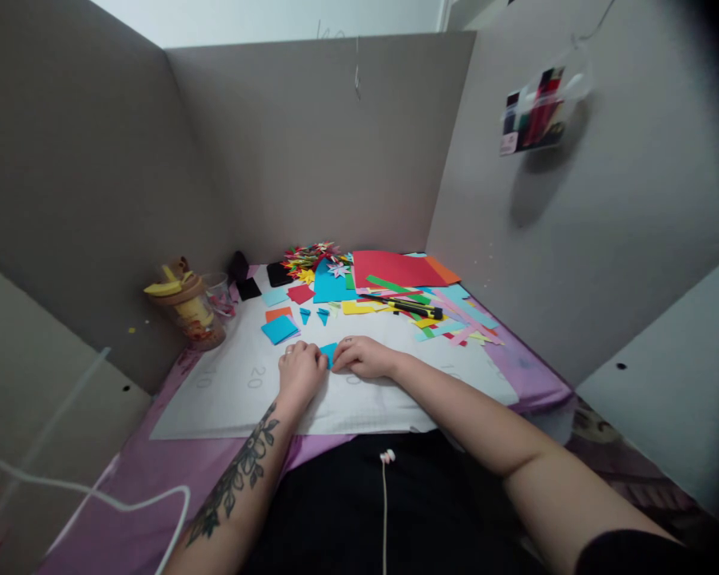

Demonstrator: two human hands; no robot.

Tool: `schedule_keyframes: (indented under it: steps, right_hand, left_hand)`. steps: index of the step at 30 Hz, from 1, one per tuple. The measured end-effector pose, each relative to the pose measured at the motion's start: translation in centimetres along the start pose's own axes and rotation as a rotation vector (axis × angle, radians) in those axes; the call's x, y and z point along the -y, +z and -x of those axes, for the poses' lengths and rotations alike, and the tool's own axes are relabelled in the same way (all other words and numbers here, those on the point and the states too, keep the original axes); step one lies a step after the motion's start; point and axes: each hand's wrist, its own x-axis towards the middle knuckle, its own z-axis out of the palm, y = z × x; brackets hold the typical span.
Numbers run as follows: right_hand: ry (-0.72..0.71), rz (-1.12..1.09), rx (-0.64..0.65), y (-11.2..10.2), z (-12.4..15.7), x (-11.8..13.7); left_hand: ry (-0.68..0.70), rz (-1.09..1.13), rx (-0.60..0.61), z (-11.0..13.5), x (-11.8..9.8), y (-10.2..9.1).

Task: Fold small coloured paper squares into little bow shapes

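Observation:
A small blue piece of paper (328, 351) lies between my hands on the white sheet. My left hand (301, 369) has its fingers bent and pressed together at the paper's left side. From the other side, my right hand (364, 357) pinches the paper's edge with its fingertips. Part of the paper is hidden under the fingers. Just beyond are two small folded blue paper pieces (323, 317), side by side. A stack of blue paper squares (280, 330) lies past my left hand, with orange and purple paper under it.
White paper (216, 407) covers a pink cloth. Coloured paper strips (455, 315), a yellow-black cutter (416, 310) and red sheets (395, 269) lie right of centre. Folded paper stars (311, 259) sit at the back. A brown-yellow cup (192, 311) stands left. Grey panels (323, 144) enclose the table.

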Motion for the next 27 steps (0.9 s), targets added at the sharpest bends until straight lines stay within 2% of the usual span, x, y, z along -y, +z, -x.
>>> schedule_keyframes:
  steps: [8,16,27]
  right_hand:
    - [-0.004,-0.004,-0.026,0.1,0.0,0.1]
    - [-0.016,0.022,0.029,0.0,-0.1,0.2]
    - [-0.005,0.015,0.031,-0.2,-0.2,0.5]
  left_hand:
    - [-0.005,-0.011,0.021,-0.1,-0.1,-0.1]
    - [-0.036,0.032,0.042,-0.4,0.1,-0.1]
    - [-0.016,0.13,-0.014,-0.8,1.4,0.6]
